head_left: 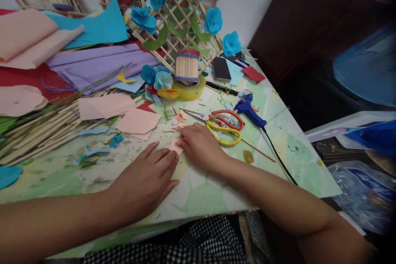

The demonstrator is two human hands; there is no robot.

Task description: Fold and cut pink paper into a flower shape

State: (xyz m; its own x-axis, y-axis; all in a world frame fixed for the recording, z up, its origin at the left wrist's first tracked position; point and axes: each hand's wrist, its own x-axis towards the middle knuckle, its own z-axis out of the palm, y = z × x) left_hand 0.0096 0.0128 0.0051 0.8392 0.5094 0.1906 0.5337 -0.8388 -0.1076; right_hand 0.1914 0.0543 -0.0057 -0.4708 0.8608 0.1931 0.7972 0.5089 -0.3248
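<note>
My left hand point(148, 177) lies flat on the table, fingers pressing a small pink paper piece point(175, 147). My right hand point(199, 146) rests on the same pink piece from the right, fingers curled down on it. Most of the paper is hidden under both hands. Just beyond my right hand lie red-handled scissors point(227, 119) and yellow-handled scissors point(225, 137). More pink paper sheets point(137, 123) lie to the upper left.
A blue glue gun point(247, 109) with its black cord sits to the right. A tape roll point(188, 88), a stick bundle, a phone point(221, 69), blue paper flowers on a wooden lattice point(181, 12), bamboo sticks point(46, 128) and coloured paper sheets fill the back.
</note>
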